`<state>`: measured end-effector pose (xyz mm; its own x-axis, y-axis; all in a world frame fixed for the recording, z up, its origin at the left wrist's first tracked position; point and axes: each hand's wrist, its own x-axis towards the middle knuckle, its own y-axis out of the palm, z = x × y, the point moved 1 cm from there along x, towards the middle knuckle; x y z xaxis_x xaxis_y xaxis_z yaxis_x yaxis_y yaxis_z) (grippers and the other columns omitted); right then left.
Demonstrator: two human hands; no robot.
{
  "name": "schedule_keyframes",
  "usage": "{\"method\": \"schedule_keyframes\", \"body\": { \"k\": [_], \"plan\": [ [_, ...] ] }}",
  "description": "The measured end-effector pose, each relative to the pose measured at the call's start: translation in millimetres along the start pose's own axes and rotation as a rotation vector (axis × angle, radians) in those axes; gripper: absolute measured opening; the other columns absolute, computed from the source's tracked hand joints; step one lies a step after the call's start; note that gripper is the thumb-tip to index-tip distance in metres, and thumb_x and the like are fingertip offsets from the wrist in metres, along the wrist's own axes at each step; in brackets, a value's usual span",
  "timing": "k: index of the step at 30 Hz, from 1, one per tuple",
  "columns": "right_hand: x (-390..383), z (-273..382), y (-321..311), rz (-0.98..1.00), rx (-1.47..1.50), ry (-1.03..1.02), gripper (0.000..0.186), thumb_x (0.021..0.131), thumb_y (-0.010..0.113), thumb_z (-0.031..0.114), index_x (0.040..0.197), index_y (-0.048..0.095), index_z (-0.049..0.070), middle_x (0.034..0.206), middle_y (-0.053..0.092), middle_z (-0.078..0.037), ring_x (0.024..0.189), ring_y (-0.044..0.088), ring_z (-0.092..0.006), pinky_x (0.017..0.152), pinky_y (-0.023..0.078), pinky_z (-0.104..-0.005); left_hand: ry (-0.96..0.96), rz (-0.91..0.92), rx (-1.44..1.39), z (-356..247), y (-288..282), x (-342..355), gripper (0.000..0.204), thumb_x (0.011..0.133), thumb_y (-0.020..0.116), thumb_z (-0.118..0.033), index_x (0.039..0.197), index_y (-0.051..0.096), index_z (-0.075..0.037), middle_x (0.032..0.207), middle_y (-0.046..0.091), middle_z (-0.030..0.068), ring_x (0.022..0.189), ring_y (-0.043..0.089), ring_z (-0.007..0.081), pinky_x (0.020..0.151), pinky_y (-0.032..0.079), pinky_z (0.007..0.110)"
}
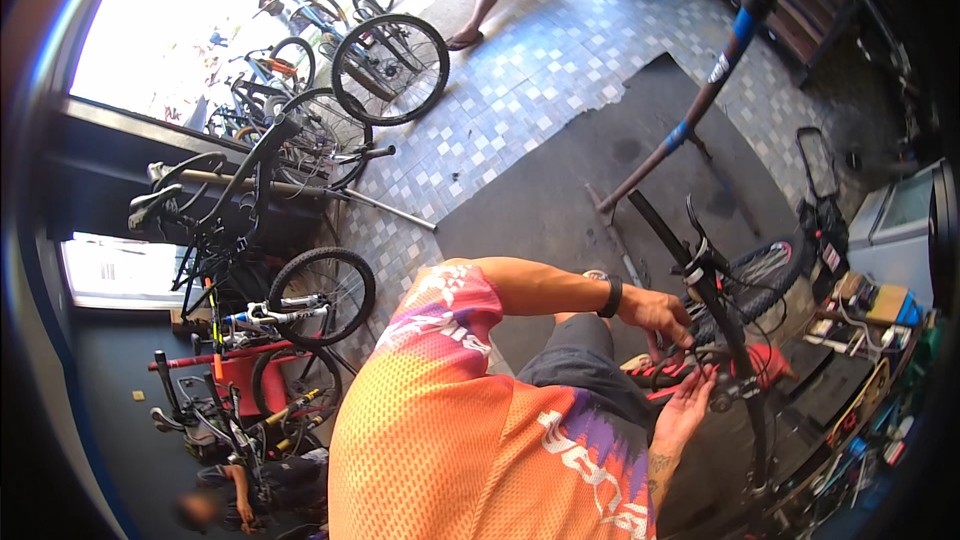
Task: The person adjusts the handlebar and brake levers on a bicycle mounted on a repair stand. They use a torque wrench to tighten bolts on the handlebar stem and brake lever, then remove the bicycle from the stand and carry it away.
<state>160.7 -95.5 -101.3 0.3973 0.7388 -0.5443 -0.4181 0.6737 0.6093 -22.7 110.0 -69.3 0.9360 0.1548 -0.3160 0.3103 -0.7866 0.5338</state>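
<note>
My left hand [658, 316], with a black band at its wrist, reaches over beside the bicycle handlebar [722, 315]. Its fingers are pinched around something small and dark by the cables. Just below it, my right hand [684, 406] is turned palm up. Its fingertips are bent together at the same small dark piece, which is too small to name. Both hands are close to the bar's middle, where thin black cables loop. A brake lever [696, 217] juts from the bar's far end. Beyond the bar is the bike's front wheel [765, 280], partly hidden.
A blue and brown repair stand post [715, 80] rises over a dark floor mat [560, 175]. Tools and parts crowd a bench [850, 380] on the right. Several bicycles [310, 285] stand at the left. One person sits at the top, another person [250, 490] is at lower left.
</note>
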Motion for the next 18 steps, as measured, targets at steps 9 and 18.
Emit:
{"method": "schedule_keyframes", "body": {
  "k": [9,18],
  "plan": [
    [5,4,-1,-0.009,0.034,0.016,0.048,0.109,0.058,0.024,0.150,0.049,0.003,0.151,0.057,-0.007,0.133,0.058,-0.0166,0.116,0.049,-0.0312,0.671,-0.257,1.247,10,-3,10,0.027,0.092,0.073,-0.028,0.110,0.062,-0.010,0.091,0.070,0.0118,0.088,0.070,0.0377,0.073,0.054,0.048],
    [5,-2,5,0.003,0.041,-0.019,0.046,0.109,0.058,0.026,0.146,0.051,-0.001,0.141,0.062,-0.007,0.126,0.061,-0.0169,0.110,0.052,-0.0293,-0.486,-0.178,-0.526,15,12,-9,0.065,0.105,0.058,-0.047,0.126,0.057,0.014,0.098,0.073,0.0214,0.090,0.076,0.0310,0.078,0.064,0.045]
  ]
}}
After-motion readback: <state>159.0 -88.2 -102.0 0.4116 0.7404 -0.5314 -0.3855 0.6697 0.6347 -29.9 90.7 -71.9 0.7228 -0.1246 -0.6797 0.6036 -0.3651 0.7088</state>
